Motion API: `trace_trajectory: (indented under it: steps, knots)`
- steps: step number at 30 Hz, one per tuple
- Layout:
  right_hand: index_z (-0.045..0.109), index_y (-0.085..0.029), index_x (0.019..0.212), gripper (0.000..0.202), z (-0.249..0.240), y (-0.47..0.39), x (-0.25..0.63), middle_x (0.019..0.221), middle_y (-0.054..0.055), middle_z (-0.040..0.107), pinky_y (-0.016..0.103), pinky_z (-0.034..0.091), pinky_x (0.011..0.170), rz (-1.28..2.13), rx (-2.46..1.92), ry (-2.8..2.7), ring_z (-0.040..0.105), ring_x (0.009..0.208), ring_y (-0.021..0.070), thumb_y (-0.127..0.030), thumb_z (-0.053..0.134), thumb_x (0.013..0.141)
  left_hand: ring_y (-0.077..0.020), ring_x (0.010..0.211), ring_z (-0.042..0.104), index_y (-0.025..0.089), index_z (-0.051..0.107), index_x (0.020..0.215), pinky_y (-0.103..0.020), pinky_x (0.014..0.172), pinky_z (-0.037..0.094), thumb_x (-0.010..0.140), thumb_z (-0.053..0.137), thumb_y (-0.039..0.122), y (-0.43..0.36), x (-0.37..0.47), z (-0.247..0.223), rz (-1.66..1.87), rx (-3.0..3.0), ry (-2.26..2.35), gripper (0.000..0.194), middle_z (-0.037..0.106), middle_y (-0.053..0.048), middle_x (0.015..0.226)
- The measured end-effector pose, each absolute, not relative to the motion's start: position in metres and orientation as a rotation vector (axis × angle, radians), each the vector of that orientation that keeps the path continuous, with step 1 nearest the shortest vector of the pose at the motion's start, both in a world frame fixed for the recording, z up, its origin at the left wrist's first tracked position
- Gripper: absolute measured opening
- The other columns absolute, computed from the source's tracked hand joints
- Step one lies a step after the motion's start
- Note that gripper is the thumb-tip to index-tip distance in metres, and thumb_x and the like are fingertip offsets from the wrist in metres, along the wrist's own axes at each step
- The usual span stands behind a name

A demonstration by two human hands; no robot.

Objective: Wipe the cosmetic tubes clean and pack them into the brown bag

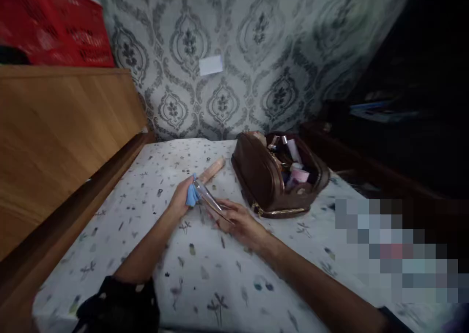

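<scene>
White cotton-like sheet (128,235), printed with palm trees, sunglasses and pineapples, spreads across my view from the head camera. I see its far edge meet a grey damask-patterned wall (223,30), its left edge run along a brown wooden rail (110,196) below a wooden panel (66,118), and its right side end at dark furniture. Between the two forearms the print shows right down to the near edge; on the left, another strip of sheet lies between hand and rail.

Near the middle, above the sheet, is a slim, shiny, partly clear case (209,198), tilted down to the right; I cannot tell exactly what it is. The left hand (179,197) pinches a blue cloth (191,195) at its upper end. The right hand (238,221) curls its fingers around the lower end. Just beyond the left hand lies a peach-coloured tube (214,168); I cannot tell whether it touches the case.

To the right of the hands stands a brown cosmetics bag (255,174), unzipped and gaping upward. Inside I make out a lilac tube (293,150), a pink item (298,177) and silver-capped containers, crowded together.
</scene>
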State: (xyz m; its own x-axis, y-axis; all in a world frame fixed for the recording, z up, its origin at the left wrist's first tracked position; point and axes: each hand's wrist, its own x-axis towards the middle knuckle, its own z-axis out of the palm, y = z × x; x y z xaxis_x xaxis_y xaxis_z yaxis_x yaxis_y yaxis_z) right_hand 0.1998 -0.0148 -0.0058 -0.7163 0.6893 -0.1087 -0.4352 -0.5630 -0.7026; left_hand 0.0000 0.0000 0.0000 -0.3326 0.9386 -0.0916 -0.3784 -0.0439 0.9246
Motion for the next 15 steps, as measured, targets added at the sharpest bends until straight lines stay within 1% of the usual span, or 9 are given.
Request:
trace_trajectory:
  steps: [2, 5, 8, 11, 13, 15]
  knots:
    - [0.072, -0.016, 0.101, 0.037, -0.007, -0.015, 0.2, 0.092, 0.008, 0.078, 0.026, 0.058, 0.065, 2.271, -0.482, -0.875, 0.073, 0.083, 0.0202, -0.019, 0.082, 0.066, -0.0104, 0.063, 0.054, 0.014, 0.073, 0.082, -0.022, 0.061, 0.041, 0.06, 0.082, 0.056, -0.003, 0.004, 0.001, 1.631, 0.781, 1.12, 0.049, 0.065, 0.001, 0.07]
    - [0.069, -0.016, 0.104, 0.033, -0.006, -0.017, 0.2, 0.086, 0.009, 0.077, 0.026, 0.058, 0.063, 2.316, -0.485, -0.89, 0.073, 0.078, 0.0196, -0.024, 0.08, 0.074, -0.011, 0.065, 0.054, 0.014, 0.074, 0.091, -0.022, 0.061, 0.04, 0.063, 0.08, 0.056, -0.009, 0.011, 0.004, 1.633, 0.91, 1.122, 0.05, 0.066, 0.0, 0.073]
    - [0.067, -0.017, 0.102, 0.028, -0.005, -0.019, 0.201, 0.081, 0.008, 0.076, 0.028, 0.059, 0.065, 2.382, -0.509, -0.926, 0.073, 0.073, 0.0189, -0.031, 0.078, 0.08, -0.0116, 0.065, 0.052, 0.015, 0.074, 0.089, -0.023, 0.062, 0.04, 0.065, 0.08, 0.057, -0.015, 0.016, 0.007, 1.604, 1.043, 1.194, 0.049, 0.064, 0.0, 0.073]
    - [0.068, -0.014, 0.092, 0.032, -0.007, -0.02, 0.199, 0.076, 0.006, 0.073, 0.025, 0.057, 0.063, 2.39, -0.533, -0.975, 0.07, 0.067, 0.0158, -0.039, 0.082, 0.076, -0.0113, 0.063, 0.049, 0.015, 0.071, 0.082, -0.023, 0.061, 0.039, 0.071, 0.073, 0.062, -0.02, 0.019, 0.011, 1.594, 1.137, 1.25, 0.048, 0.061, 0.001, 0.07]
    - [0.069, -0.012, 0.086, 0.036, -0.01, -0.021, 0.198, 0.07, 0.003, 0.071, 0.021, 0.052, 0.058, 2.364, -0.576, -0.998, 0.066, 0.061, 0.0128, -0.041, 0.086, 0.072, -0.0112, 0.06, 0.047, 0.015, 0.068, 0.078, -0.024, 0.059, 0.038, 0.075, 0.067, 0.065, -0.021, 0.02, 0.011, 1.582, 1.181, 1.274, 0.051, 0.058, 0.002, 0.066]
    - [0.07, -0.012, 0.082, 0.038, -0.012, -0.021, 0.197, 0.067, 0.001, 0.069, 0.02, 0.048, 0.053, 2.343, -0.613, -1.021, 0.063, 0.057, 0.0112, -0.043, 0.087, 0.069, -0.0113, 0.06, 0.045, 0.015, 0.065, 0.072, -0.024, 0.059, 0.037, 0.077, 0.062, 0.068, -0.02, 0.019, 0.01, 1.593, 1.212, 1.316, 0.053, 0.055, 0.002, 0.063]
